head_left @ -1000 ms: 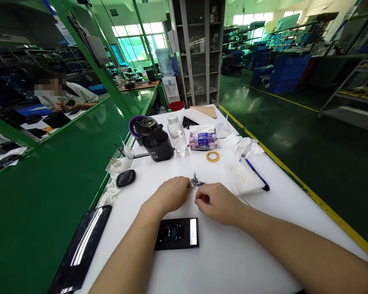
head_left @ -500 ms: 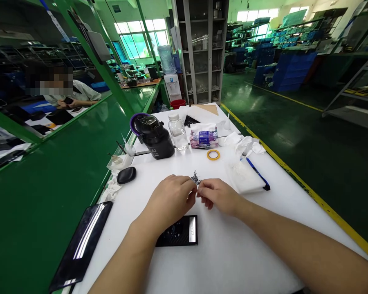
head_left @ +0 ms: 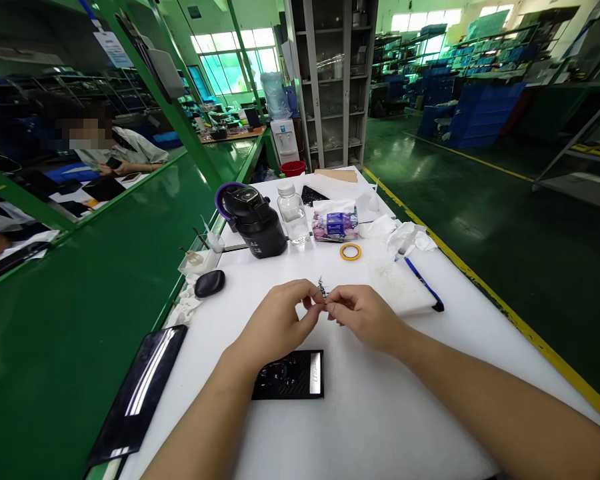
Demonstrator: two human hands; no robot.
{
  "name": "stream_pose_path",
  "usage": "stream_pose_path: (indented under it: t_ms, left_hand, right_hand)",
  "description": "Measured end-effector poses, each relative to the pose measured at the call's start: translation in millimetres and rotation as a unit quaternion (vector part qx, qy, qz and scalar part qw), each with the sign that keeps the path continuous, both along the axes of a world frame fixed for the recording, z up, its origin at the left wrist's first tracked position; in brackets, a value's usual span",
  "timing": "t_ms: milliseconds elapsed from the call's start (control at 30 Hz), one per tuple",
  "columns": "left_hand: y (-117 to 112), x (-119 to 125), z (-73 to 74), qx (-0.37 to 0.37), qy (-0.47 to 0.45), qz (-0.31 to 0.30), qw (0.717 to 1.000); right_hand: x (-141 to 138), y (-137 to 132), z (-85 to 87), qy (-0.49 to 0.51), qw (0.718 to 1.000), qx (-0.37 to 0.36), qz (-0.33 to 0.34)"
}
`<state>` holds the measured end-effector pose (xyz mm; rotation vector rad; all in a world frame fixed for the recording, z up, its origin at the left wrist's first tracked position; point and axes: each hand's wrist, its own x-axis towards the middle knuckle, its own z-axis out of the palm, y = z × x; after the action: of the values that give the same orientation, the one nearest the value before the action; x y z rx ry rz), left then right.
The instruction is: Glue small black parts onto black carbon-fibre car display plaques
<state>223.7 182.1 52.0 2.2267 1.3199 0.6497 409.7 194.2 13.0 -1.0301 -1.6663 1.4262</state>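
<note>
My left hand (head_left: 280, 320) and my right hand (head_left: 363, 319) meet fingertip to fingertip above the white table (head_left: 380, 413). Both are pinched together on something tiny that I cannot make out. Just beyond the fingertips lies a small heap of tiny black parts (head_left: 322, 287). A black carbon-pattern case (head_left: 290, 375) lies flat on the table under my left wrist.
A long black panel (head_left: 140, 393) lies at the table's left edge. Further back stand a black jug with purple lid (head_left: 255, 223), a clear bottle (head_left: 293, 215), a wipes packet (head_left: 335, 223), a yellow tape ring (head_left: 351, 251), crumpled tissue (head_left: 405, 239), a blue pen (head_left: 423, 283) and a black oval pebble-shaped case (head_left: 209, 283). A person sits far left.
My hands have come together from either side of the black heap and lifted slightly, fingertips now pinched against each other. The camera view has tilted a little.
</note>
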Motion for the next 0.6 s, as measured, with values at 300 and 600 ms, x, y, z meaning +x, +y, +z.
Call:
stream_pose_path:
  t_ms: [300,600]
  left_hand:
    - [-4.7,12.5,-2.3,-0.096,0.012,0.062,0.993]
    - [-14.5,25.1,-5.5,-0.125,0.035,0.098,0.987]
  right_hand:
    - [-1.1,-4.4,-0.6,-0.026,0.995,0.088,-0.035]
    - [-2.5,-7.0,2.9,-0.008,0.997,0.048,-0.055]
